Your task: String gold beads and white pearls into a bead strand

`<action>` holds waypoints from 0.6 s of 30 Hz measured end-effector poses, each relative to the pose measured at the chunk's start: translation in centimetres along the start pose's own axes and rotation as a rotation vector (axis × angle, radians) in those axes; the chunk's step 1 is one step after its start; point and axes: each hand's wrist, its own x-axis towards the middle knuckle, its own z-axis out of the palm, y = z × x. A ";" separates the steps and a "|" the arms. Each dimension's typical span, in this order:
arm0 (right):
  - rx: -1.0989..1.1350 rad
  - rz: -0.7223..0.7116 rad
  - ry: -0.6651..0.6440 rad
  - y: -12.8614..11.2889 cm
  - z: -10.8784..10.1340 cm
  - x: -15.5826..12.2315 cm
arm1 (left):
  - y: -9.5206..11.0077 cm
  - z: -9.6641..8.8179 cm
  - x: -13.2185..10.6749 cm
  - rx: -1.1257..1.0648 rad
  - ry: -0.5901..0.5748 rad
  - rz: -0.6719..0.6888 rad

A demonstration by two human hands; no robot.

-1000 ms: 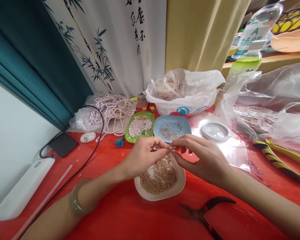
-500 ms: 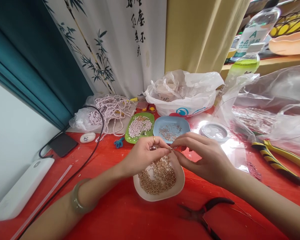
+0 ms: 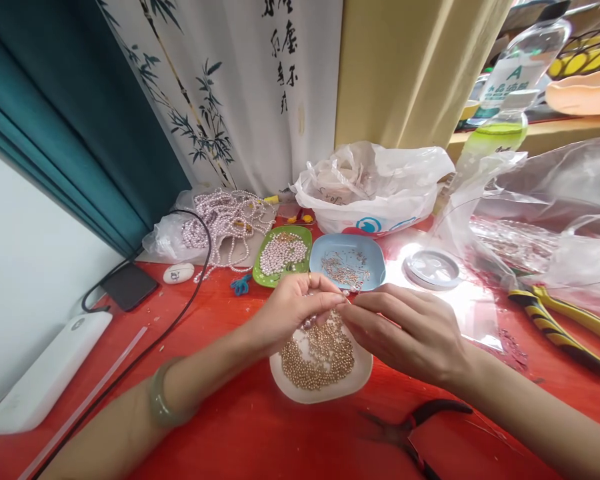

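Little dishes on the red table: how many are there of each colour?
Green dish with pearls: 1
Blue dish with small metal pieces: 1
White dish with gold beads, under the left hand and right hand: 1
Total: 3

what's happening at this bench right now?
A person is doing fine beadwork over a red table. The left hand and right hand meet fingertip to fingertip above a white dish of gold beads, pinching something too small to make out. Behind them sit a green dish of pearls and a blue dish of small metal bits. Black pliers lie untouched near the right forearm.
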 end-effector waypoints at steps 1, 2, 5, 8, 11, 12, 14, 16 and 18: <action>0.007 -0.008 -0.004 0.0 0.0 0.0 | -0.1 0.1 0.0 -0.020 -0.006 -0.019; 0.016 -0.010 -0.006 -0.1 0.0 0.0 | -0.1 0.2 0.0 -0.040 -0.013 -0.036; 0.044 0.009 -0.008 -0.1 0.0 0.1 | -0.3 0.4 0.0 -0.087 -0.029 -0.075; 0.076 0.019 -0.017 -0.1 0.1 0.0 | -0.4 0.5 0.0 -0.131 -0.037 -0.103; 0.118 0.006 -0.025 -0.3 0.3 0.1 | -0.4 0.6 0.0 -0.152 -0.035 -0.115; 0.149 0.020 -0.016 -0.4 0.3 0.2 | -0.4 0.6 0.0 -0.150 -0.036 -0.114; 0.258 0.100 0.015 -0.5 0.3 0.6 | -0.4 0.6 0.0 -0.138 -0.050 -0.116; 0.389 0.230 0.068 -0.6 0.1 1.2 | -0.5 0.5 0.0 -0.126 -0.087 -0.123; 0.488 0.362 0.110 -0.6 -0.3 1.8 | -0.7 0.3 0.0 -0.111 -0.132 -0.124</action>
